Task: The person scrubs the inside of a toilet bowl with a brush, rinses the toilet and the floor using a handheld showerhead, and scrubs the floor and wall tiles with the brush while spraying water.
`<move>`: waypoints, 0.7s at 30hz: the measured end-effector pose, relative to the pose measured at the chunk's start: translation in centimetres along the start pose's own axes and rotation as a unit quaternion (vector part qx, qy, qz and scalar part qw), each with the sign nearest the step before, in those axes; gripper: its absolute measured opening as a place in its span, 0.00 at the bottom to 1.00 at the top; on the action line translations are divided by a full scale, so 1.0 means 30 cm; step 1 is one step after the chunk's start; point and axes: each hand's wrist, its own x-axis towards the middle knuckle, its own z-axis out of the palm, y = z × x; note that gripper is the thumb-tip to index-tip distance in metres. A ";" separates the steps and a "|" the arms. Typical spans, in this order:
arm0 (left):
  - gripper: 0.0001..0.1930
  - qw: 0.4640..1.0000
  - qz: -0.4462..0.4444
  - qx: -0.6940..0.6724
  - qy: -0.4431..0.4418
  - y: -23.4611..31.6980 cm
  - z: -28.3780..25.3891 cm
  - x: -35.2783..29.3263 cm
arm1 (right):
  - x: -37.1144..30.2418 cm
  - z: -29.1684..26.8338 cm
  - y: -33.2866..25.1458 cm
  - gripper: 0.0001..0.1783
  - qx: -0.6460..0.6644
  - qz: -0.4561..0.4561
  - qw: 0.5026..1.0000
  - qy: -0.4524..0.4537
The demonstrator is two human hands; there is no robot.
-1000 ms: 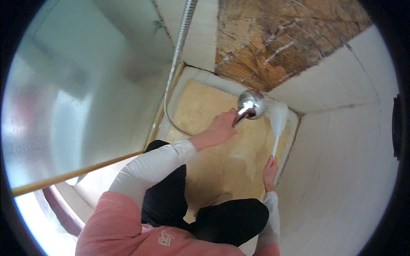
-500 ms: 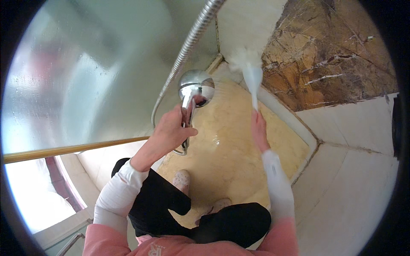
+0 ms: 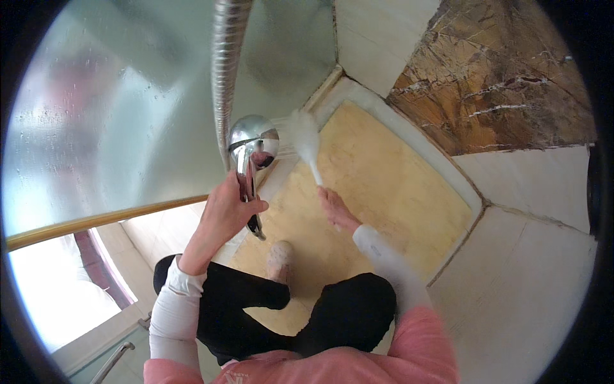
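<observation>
My left hand is wrapped round the handle of a chrome shower head, whose metal hose runs up past it. Thin streams of water leave its face toward the right. In my right hand is the white handle of a brush, its pale head blurred by motion. The brush head is just right of the shower head, in the spray, and looks apart from it.
A wet, misted glass panel with a gold-coloured lower edge stands at the left. Yellowish stone flooring lies below, with my shoe on it. Brown marble-patterned wall and pale tiles border the right. A metal handle shows at lower left.
The brush has moved left and a little down, from the far wall corner into the spray. The shower head has shifted left and slightly down, and its hose hangs straighter.
</observation>
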 end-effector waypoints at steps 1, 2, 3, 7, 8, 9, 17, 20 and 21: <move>0.18 1.000 0.010 -0.001 -0.006 -0.001 0.007 0.010 | -0.046 -0.018 0.003 0.25 0.015 0.028 0.999 -0.029; 0.18 1.000 0.025 -0.004 -0.016 0.004 0.018 0.021 | -0.095 -0.049 0.009 0.24 0.031 0.058 0.997 -0.051; 0.18 0.999 0.029 0.013 -0.017 0.010 0.018 0.031 | -0.135 -0.071 0.005 0.24 0.050 0.084 0.992 -0.077; 0.19 0.999 0.020 0.016 -0.038 0.020 0.013 0.071 | -0.297 -0.161 0.016 0.22 0.184 0.090 0.975 -0.087; 0.19 0.999 0.026 0.014 -0.041 0.046 0.020 0.078 | -0.328 -0.201 0.045 0.23 0.252 0.105 0.959 -0.077; 0.19 0.998 0.034 0.015 -0.046 0.093 0.025 0.081 | -0.355 -0.242 0.068 0.23 0.322 0.117 0.937 -0.065; 0.18 0.990 0.052 0.111 -0.076 0.174 0.169 0.161 | -0.333 -0.333 0.344 0.24 0.494 0.113 0.862 -0.008; 0.19 0.985 0.085 0.125 -0.086 0.166 0.238 0.183 | -0.320 -0.316 0.365 0.25 0.493 0.130 0.860 0.001; 0.19 0.985 0.101 0.115 -0.081 0.169 0.257 0.186 | -0.314 -0.310 0.366 0.26 0.498 0.145 0.855 0.005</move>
